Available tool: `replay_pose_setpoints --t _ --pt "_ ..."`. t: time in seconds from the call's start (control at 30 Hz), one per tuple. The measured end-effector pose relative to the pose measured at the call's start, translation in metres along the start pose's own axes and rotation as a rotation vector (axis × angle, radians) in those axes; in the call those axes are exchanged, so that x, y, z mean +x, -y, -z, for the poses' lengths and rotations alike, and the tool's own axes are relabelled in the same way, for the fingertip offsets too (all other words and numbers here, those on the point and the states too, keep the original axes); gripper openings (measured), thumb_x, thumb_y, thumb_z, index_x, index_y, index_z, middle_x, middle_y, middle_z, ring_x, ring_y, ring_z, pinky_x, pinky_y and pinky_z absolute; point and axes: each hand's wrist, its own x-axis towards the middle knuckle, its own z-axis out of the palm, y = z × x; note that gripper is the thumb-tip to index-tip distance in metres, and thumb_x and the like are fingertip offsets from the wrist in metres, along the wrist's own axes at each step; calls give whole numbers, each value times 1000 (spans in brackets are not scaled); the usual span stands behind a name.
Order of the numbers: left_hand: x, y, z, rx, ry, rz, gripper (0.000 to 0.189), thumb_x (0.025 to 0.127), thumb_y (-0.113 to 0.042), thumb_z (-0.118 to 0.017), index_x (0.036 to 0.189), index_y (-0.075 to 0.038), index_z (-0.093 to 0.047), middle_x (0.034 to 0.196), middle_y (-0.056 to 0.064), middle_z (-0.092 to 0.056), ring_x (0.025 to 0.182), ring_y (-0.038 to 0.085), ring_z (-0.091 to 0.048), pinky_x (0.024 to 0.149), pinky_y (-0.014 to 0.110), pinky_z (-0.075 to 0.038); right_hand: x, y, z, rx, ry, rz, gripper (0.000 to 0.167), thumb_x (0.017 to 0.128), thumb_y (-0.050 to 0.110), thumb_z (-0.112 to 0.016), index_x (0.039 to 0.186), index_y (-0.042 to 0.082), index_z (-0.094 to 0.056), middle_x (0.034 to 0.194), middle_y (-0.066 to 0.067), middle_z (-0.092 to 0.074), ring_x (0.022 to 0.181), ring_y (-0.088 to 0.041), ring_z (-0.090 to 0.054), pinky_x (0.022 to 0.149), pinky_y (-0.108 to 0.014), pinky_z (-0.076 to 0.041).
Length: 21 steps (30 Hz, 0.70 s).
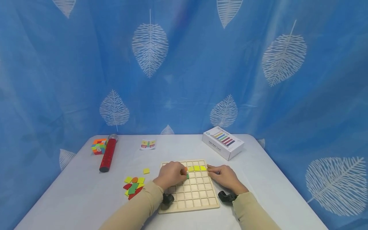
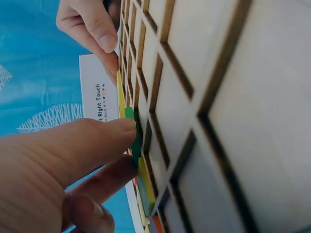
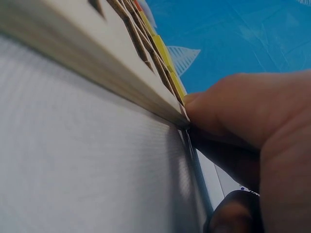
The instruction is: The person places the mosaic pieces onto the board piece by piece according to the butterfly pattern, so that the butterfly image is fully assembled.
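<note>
A wooden grid board (image 1: 195,195) lies on the table with a row of yellow tiles (image 1: 196,168) and a bit of orange along its far side. My left hand (image 1: 172,174) reaches over the board and pinches a green tile (image 2: 132,131) between thumb and forefinger, right at the grid. Beside that tile, a yellow tile (image 2: 146,187) sits in the grid in the left wrist view. At the board's far right edge, my right hand (image 1: 225,176) grips the rim, its thumb (image 3: 218,107) close to the end yellow tile.
Left of the board lies a loose pile of red, green, yellow and orange pieces (image 1: 133,188), with a single yellow square (image 1: 146,171) nearby. Farther back are a red tube (image 1: 108,155), a puzzle cube (image 1: 99,147), a small pattern card (image 1: 148,145) and a white box (image 1: 222,143).
</note>
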Motion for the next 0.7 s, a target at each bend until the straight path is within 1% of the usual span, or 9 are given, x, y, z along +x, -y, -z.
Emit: replay_pose_setpoints --t 0.1,0.17,0.27,0.43,0.53,0.63,0.7 --pt "0 1 -2 2 -9 -1 8 83 -21 -83 79 -25 -78 87 -11 -74 68 3 -56 61 27 -48 -1 1 0 -9 3 0 26 94 31 -74 116 20 -79 134 9 -69 135 -28 -59 111 -53 -44" --pt "1 2 -3 13 -28 -10 8 83 -20 -83 79 -25 -78 90 -10 -75 68 3 -57 60 27 -48 -1 1 0 -10 0 2 26 94 31 -74 117 19 -79 134 8 -69 134 -28 -59 111 -53 -44" --pt "2 3 -3 24 -46 -5 7 84 -20 -82 80 -25 -79 93 -8 -76 70 4 -59 60 27 -50 -1 3 0 -1 2 -4 26 94 31 -74 117 20 -79 134 9 -68 135 -28 -58 112 -53 -43" --pt "3 2 -2 -9 -50 29 5 84 -21 -83 82 -24 -81 92 -8 -74 73 7 -63 60 30 -52 0 4 -1 13 2 -10 25 93 30 -75 116 19 -79 134 9 -68 135 -27 -58 112 -52 -42" --pt "2 1 -2 -21 -43 44 4 85 -22 -82 82 -23 -82 92 -8 -73 74 8 -64 61 30 -52 0 3 -1 0 1 4 25 93 29 -74 116 19 -79 134 8 -69 134 -27 -59 111 -52 -44" --pt "-4 2 2 -39 -24 65 3 86 -24 -81 85 -22 -83 92 -8 -72 79 10 -64 63 30 -52 1 3 0 -11 5 10 25 93 29 -74 116 18 -79 134 8 -69 133 -27 -60 111 -52 -44" --pt "-13 6 9 -59 -21 90 6 87 -27 -81 88 -22 -83 95 -7 -72 87 13 -67 68 32 -54 0 2 0 -18 6 12 26 93 29 -75 116 18 -79 134 8 -69 133 -26 -60 111 -51 -45"
